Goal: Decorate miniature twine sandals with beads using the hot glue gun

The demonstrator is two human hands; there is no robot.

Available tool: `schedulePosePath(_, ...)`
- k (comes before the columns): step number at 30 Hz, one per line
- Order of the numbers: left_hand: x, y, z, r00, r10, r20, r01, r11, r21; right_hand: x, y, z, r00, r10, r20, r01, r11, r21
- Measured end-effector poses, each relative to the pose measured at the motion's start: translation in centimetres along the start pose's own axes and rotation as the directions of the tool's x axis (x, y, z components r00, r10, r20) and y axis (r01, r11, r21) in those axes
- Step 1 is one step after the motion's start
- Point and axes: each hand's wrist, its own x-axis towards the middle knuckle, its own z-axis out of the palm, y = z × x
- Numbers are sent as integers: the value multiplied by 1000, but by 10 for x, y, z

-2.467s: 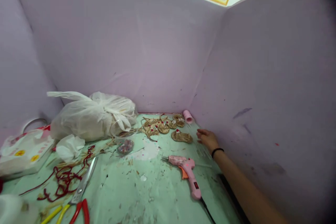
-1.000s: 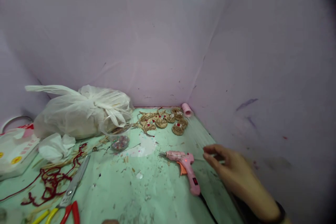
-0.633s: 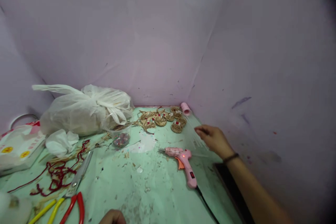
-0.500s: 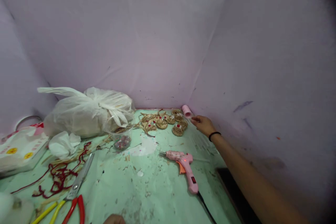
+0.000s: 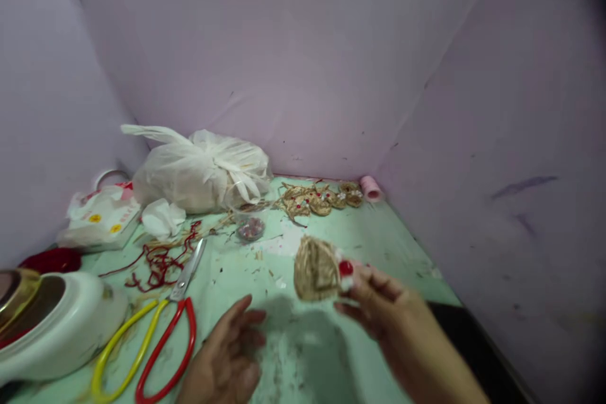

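Observation:
My right hand (image 5: pixel 391 309) is closed on a coiled straw ornament (image 5: pixel 315 271), pinching its edge beside a red bead and white beads. The ornament is held up above the green table covering (image 5: pixel 269 274). My left hand (image 5: pixel 227 353) is left of it, fingers apart and holding nothing. To the left of that hand lie scissors (image 5: pixel 182 290) with one yellow and one red handle. Several more straw ornaments (image 5: pixel 319 204) with red and white beads rest by the back wall. The glue gun does not show now.
A knotted white plastic bag (image 5: pixel 199 170) stands at the back left, with a small tub of beads (image 5: pixel 250 228) before it. Red yarn (image 5: pixel 161 265), a tissue (image 5: pixel 163 218), a box (image 5: pixel 101 221) and a white rounded device (image 5: pixel 71 328) are leftward. A pink thread spool (image 5: pixel 372 189) sits in the corner.
My right hand has come back from near the spool, bringing one beaded straw ornament toward me. My left hand has risen into view. The camera view has shifted, and the glue gun is no longer visible.

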Motion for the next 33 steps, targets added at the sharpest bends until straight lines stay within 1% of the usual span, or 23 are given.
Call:
schedulePosePath(1,-2,3,3,998,51,34,-49,997,-58,-17,17,14,992,113,51,-118,985,124)
schedulePosePath(2,-5,7,5,994,79,71,-72,992,-104,-31,33,27,969,216,122,-237,950,205)
schedulePosePath(4,-8,14,7,991,77,106,-61,988,-143,-51,58,51,908,345,238,-407,861,304)
schedulePosePath(6,-9,19,7,995,30,93,-14,986,-168,-61,74,65,854,406,324,-502,807,311)
schedulePosePath(7,-9,21,7,997,-12,76,26,981,-193,-62,79,68,836,416,358,-520,808,275)
schedulePosePath(8,-9,23,6,996,-64,58,76,970,-229,-63,81,69,828,410,382,-510,834,210)
schedulePosePath(9,-8,25,5,992,-120,41,127,954,-273,-62,82,66,839,383,386,-459,880,123)
schedulePosePath(11,-5,27,4,979,-203,19,196,911,-362,-59,79,57,917,252,308,-244,968,-64)
schedulePosePath(12,-4,28,3,973,-228,18,217,894,-392,-57,76,51,953,162,257,-124,980,-156)
schedulePosePath(13,-4,29,4,970,-244,18,230,882,-411,-55,73,45,971,91,220,-39,973,-229)
schedulePosePath(15,-2,31,5,964,-263,35,254,873,-416,-53,67,38,963,24,267,63,948,-312)
schedulePosePath(18,-1,30,9,954,-288,86,298,867,-398,-53,63,39,889,-65,454,227,923,-311)
schedulePosePath(20,0,29,11,947,-298,121,322,873,-366,-54,65,43,850,-109,516,290,914,-284)
schedulePosePath(22,1,27,11,938,-299,175,339,897,-284,-52,69,44,852,-67,520,230,939,-256)
schedulePosePath(24,3,27,9,944,-273,187,301,942,-147,-49,74,40,875,-30,483,159,961,-228)
schedulePosePath(25,3,27,7,961,-238,139,246,968,-42,-47,77,38,889,-36,457,157,960,-230)
schedulePosePath(26,3,28,5,983,-173,55,167,981,99,-45,79,35,901,-59,430,182,950,-252)
schedulePosePath(27,2,29,2,996,-75,-38,82,961,265,-43,80,32,909,-89,408,224,928,-297)
schedulePosePath(28,2,31,0,993,38,-110,13,904,428,-42,80,29,911,-114,396,268,894,-359)
schedulePosePath(29,0,32,-1,981,136,-138,-37,831,556,-42,79,27,910,-122,397,300,853,-427)
schedulePosePath(30,-1,33,-2,973,196,-121,-76,769,634,-42,78,25,904,-112,414,323,813,-485)
schedulePosePath(31,-3,33,-2,976,206,-67,-111,742,661,-42,77,24,893,-91,441,339,780,-525)
schedulePosePath(33,-7,34,-1,990,107,95,-142,775,616,-42,73,21,866,-39,498,344,769,-538)
